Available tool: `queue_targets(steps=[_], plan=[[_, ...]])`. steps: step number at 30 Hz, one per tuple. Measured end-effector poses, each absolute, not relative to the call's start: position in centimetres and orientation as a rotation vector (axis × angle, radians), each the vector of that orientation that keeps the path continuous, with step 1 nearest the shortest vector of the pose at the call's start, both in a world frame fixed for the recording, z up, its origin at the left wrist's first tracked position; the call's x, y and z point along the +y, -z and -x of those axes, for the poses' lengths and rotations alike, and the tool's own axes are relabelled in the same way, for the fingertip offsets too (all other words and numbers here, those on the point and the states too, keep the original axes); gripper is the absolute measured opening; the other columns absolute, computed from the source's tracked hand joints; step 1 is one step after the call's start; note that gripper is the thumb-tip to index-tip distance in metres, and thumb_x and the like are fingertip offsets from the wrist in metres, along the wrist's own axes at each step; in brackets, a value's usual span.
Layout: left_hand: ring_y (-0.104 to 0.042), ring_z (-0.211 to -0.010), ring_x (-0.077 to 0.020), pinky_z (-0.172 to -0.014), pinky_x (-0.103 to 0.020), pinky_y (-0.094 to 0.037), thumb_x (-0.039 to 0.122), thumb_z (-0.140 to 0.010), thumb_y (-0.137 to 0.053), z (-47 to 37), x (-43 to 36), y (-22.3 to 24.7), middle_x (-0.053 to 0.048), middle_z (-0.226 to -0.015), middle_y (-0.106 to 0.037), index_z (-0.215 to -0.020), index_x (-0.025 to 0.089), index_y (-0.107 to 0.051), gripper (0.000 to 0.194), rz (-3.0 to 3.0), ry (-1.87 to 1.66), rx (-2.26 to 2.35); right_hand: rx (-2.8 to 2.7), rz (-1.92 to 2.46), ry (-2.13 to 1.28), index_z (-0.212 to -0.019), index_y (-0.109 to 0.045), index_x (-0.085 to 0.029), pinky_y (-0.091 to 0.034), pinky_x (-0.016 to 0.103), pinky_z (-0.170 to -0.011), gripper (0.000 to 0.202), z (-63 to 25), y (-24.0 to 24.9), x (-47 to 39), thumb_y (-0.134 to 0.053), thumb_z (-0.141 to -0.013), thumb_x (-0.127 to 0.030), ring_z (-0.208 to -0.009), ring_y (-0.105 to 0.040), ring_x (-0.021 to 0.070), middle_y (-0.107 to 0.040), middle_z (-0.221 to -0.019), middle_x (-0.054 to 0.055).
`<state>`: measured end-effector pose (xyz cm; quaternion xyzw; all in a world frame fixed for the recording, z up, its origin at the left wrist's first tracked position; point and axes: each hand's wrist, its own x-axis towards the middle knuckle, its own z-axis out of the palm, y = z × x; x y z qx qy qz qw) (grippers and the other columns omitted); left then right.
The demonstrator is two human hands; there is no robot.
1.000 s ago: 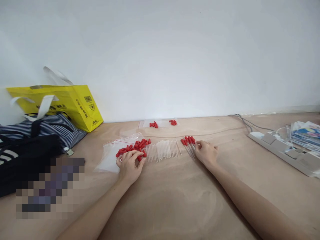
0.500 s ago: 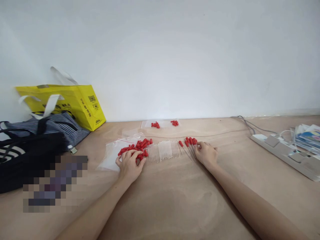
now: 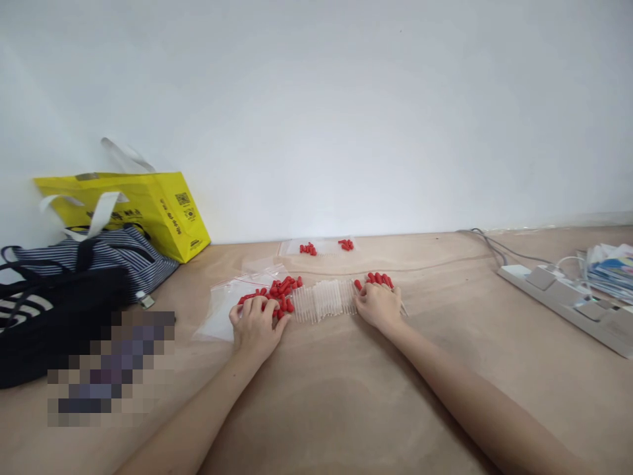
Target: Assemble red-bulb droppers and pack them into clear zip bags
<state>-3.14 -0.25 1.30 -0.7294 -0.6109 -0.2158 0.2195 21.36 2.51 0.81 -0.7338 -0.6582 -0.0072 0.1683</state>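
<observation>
My left hand (image 3: 258,328) rests on the near edge of a heap of red rubber dropper bulbs (image 3: 281,287). Its fingers are bent but spread, the thumb apart, and I see nothing gripped. To the right lies a row of clear thin tubes (image 3: 326,298), side by side. At that row's right end is my right hand (image 3: 380,305), fingers drawn together and pointing left; what they hold, if anything, is hidden. Just beyond it lie several droppers with red bulbs (image 3: 379,278), their tubes mostly covered by the hand.
A clear zip bag (image 3: 217,310) lies under the heap's left side. Another clear bag (image 3: 324,247) with red bulbs is near the wall. Yellow (image 3: 168,204) and striped (image 3: 133,247) bags stand left, beside a black bag (image 3: 74,316). A power strip (image 3: 564,297) and papers (image 3: 613,274) are right.
My right hand has moved left, from the right side of the red-bulbed droppers to the end of the tube row. My left hand stays at the heap, almost unmoved.
</observation>
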Motion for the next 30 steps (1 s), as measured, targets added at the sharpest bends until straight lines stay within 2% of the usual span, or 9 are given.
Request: queue_targets(steps=[4, 9, 13, 17, 22, 26, 30], plan=[[-0.048, -0.087, -0.0246, -0.083, -0.045, -0.024, 0.032, -0.073, -0.054, 3.0, -0.3, -1.4, -0.008, -0.084, -0.059, -0.072, 0.018, -0.060, 0.015, 2.062, 0.567, -1.562, -1.899, 2.178, 0.023, -0.083, -0.063, -0.015, -0.023, 0.041, -0.081, 0.027, -21.2, -0.8, 3.5, -0.040, -0.077, -0.028, -0.095, -0.051, 0.0251, -0.062, -0.095, 0.013], [-0.048, -0.086, -0.0241, -0.085, -0.045, -0.023, 0.023, -0.076, -0.050, 2.8, -0.1, -1.2, -0.008, -0.083, -0.060, -0.069, 0.017, -0.061, 0.014, 2.053, 0.541, -1.427, -1.928, 2.192, 0.067, -0.089, -0.063, -0.013, -0.019, 0.041, -0.086, 0.026, -21.0, -0.4, 4.4, -0.044, -0.074, -0.019, -0.107, -0.044, 0.0265, -0.056, -0.110, 0.016], [-0.050, -0.082, -0.0231, -0.082, -0.043, -0.026, 0.021, -0.079, -0.048, 2.9, -0.2, -1.3, -0.007, -0.078, -0.062, -0.067, 0.017, -0.060, 0.017, 2.010, 0.643, -1.381, -1.937, 2.188, 0.115, -0.083, -0.064, -0.011, -0.021, 0.041, -0.084, 0.025, -20.5, -0.6, 4.2, -0.040, -0.075, -0.013, -0.102, -0.047, 0.0273, -0.060, -0.099, 0.018], [-0.053, -0.077, -0.0201, -0.076, -0.040, -0.029, 0.026, -0.081, -0.049, 2.8, -1.1, -1.8, -0.003, -0.074, -0.062, -0.068, 0.019, -0.059, 0.018, 2.025, 0.914, -1.304, -1.950, 2.114, 0.194, -0.088, -0.060, -0.008, -0.024, 0.042, -0.082, 0.028, -20.9, -0.9, 3.0, -0.036, -0.080, -0.019, -0.095, -0.049, 0.0284, -0.060, -0.094, 0.019], [-0.055, -0.073, -0.0155, -0.069, -0.030, -0.039, 0.027, -0.083, -0.046, 1.9, -1.9, -1.4, -0.003, -0.074, -0.060, -0.072, 0.019, -0.057, 0.017, 2.451, 1.232, -1.245, -2.135, 1.548, 0.230, -0.079, -0.052, -0.015, -0.031, 0.035, -0.075, 0.024, -23.0, 0.6, 0.3, -0.031, -0.086, -0.025, -0.082, -0.050, 0.0216, -0.059, -0.083, 0.010], [-0.055, -0.075, -0.0138, -0.068, -0.025, -0.044, 0.022, -0.083, -0.044, 1.5, -2.3, -1.3, -0.003, -0.077, -0.058, -0.075, 0.019, -0.056, 0.015, 2.896, 1.152, -1.192, -2.260, 1.266, -0.031, -0.075, -0.046, -0.018, -0.034, 0.030, -0.068, 0.020, -24.0, 1.8, -1.8, -0.031, -0.088, -0.023, -0.071, -0.049, 0.0162, -0.055, -0.076, 0.004], [-0.055, -0.077, -0.0157, -0.072, -0.030, -0.043, 0.021, -0.078, -0.048, 1.4, -2.9, -2.0, -0.003, -0.079, -0.059, -0.079, 0.019, -0.056, 0.009, 3.018, 0.918, -1.253, -2.317, 1.216, -0.173, -0.077, -0.047, -0.019, -0.033, 0.030, -0.069, 0.019, -23.8, 1.6, -2.7, -0.032, -0.088, -0.021, -0.073, -0.050, 0.0160, -0.055, -0.077, 0.004]])
